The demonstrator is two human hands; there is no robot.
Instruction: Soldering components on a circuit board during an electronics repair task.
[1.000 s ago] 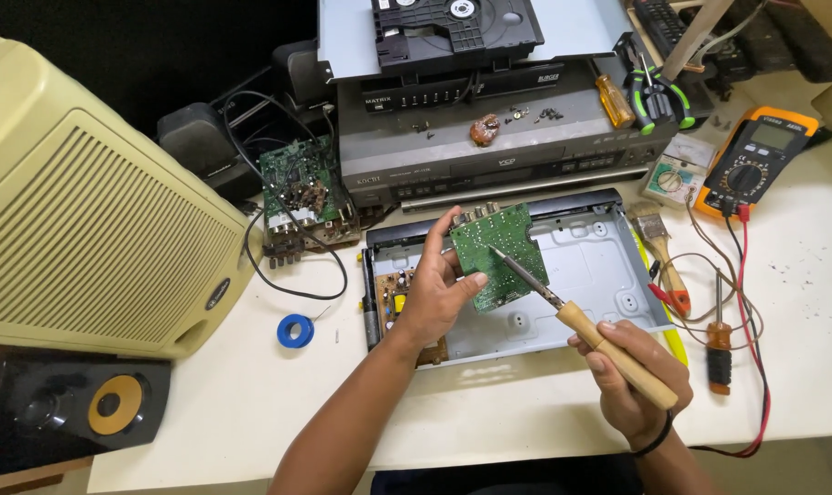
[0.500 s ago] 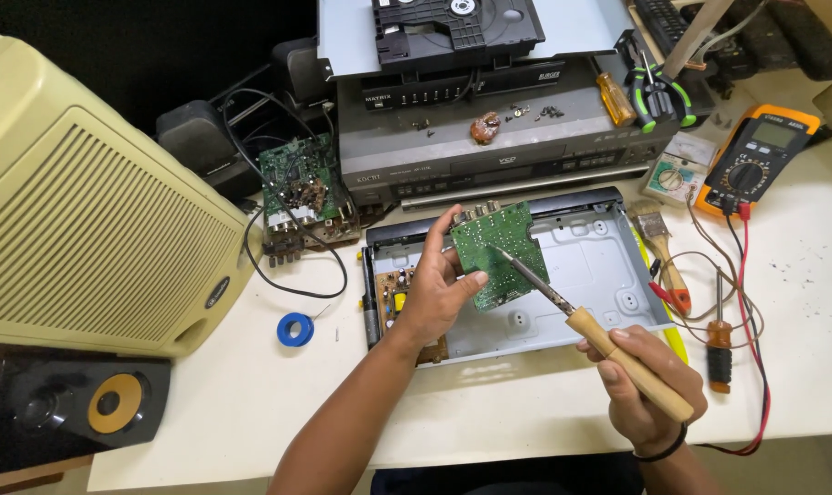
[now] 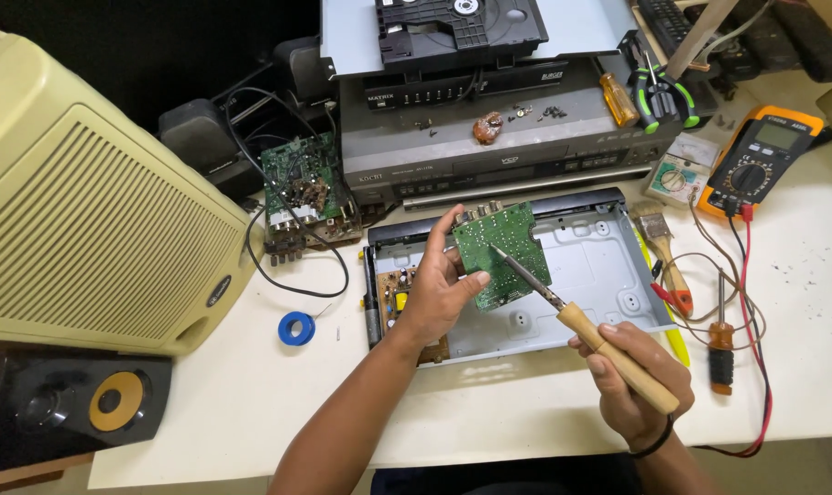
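Note:
My left hand grips a green circuit board by its left edge and holds it tilted above an open grey metal chassis. My right hand is closed around the wooden handle of a soldering iron. The iron's metal tip rests on the face of the green board near its middle. A brown circuit board lies in the chassis at its left end, partly hidden under my left hand.
Another green board with a black cable lies left of the chassis. A blue tape roll sits on the white table. A large cream speaker stands left. Stacked players, a brush, screwdrivers, green pliers, an orange multimeter surround.
The green board and my left hand have stayed almost still. My right hand has shifted slightly, keeping the iron's tip on the board.

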